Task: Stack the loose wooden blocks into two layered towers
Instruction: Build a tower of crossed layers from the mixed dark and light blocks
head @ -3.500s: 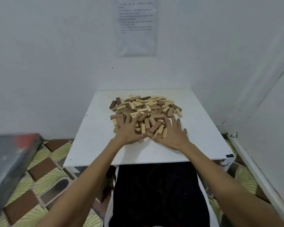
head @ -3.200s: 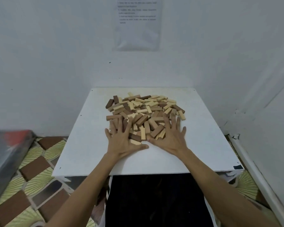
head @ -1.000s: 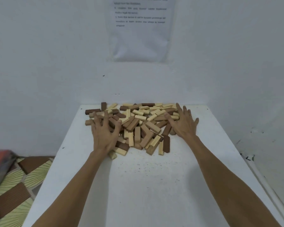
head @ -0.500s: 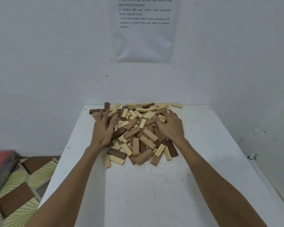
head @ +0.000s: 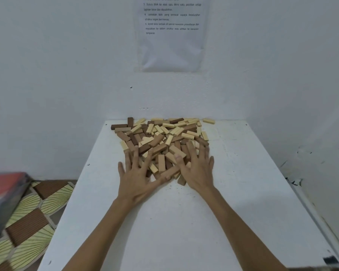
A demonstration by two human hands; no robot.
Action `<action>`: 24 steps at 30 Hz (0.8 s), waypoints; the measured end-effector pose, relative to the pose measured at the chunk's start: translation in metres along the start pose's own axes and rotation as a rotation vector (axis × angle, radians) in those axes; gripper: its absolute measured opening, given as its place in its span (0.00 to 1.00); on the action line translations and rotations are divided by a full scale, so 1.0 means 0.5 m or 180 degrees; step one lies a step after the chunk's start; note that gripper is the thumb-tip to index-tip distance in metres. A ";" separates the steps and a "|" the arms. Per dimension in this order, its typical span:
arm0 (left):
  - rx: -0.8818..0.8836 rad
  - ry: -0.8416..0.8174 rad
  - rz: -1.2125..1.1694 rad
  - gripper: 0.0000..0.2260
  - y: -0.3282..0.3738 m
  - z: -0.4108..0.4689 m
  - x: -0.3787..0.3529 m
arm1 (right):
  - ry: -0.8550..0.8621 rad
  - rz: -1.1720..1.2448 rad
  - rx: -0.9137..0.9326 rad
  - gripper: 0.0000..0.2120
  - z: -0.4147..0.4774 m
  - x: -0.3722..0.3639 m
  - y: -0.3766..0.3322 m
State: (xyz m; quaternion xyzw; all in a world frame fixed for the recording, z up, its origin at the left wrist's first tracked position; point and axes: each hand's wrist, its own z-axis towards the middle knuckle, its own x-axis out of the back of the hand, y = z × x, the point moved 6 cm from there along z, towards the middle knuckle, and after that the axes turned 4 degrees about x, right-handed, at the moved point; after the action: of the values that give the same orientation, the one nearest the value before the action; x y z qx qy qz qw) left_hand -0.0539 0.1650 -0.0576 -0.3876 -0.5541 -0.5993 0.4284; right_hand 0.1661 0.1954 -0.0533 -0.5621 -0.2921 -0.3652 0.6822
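A heap of loose wooden blocks (head: 162, 137), pale, tan and dark brown, covers the far half of a white table (head: 184, 222), reaching the back wall. My left hand (head: 135, 177) lies flat with fingers spread on the heap's near left edge. My right hand (head: 199, 170) lies flat with fingers spread on its near right edge. Both hands press on blocks; neither grips one. A single pale block (head: 208, 121) lies apart at the back right.
White walls close in behind and on the right of the table. A printed sheet (head: 171, 32) hangs on the back wall. A dark box with a red patch (head: 2, 194) sits low on the left above a patterned floor (head: 31, 218).
Both hands have drawn back from the heap's sides to its near edge, with fingers spread. The blocks are bunched closer to the back wall than a second ago.
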 end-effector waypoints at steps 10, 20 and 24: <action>0.0020 0.0246 -0.0264 0.41 -0.037 0.096 0.008 | 0.0001 -0.0213 -0.0229 0.35 0.104 -0.056 -0.054; -0.0400 0.0381 -0.0120 0.48 0.059 0.037 0.015 | 0.0621 -0.0100 -0.0446 0.31 0.125 0.060 0.037; -0.0287 0.0169 0.0207 0.51 0.095 0.024 -0.020 | -0.0006 -0.0302 -0.0610 0.36 0.165 0.039 0.109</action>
State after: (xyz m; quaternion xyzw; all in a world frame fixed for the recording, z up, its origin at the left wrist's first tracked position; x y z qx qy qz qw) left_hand -0.0058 0.1769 -0.0502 -0.4083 -0.5021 -0.6195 0.4443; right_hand 0.2231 0.2785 -0.0513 -0.6106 -0.2827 -0.4229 0.6069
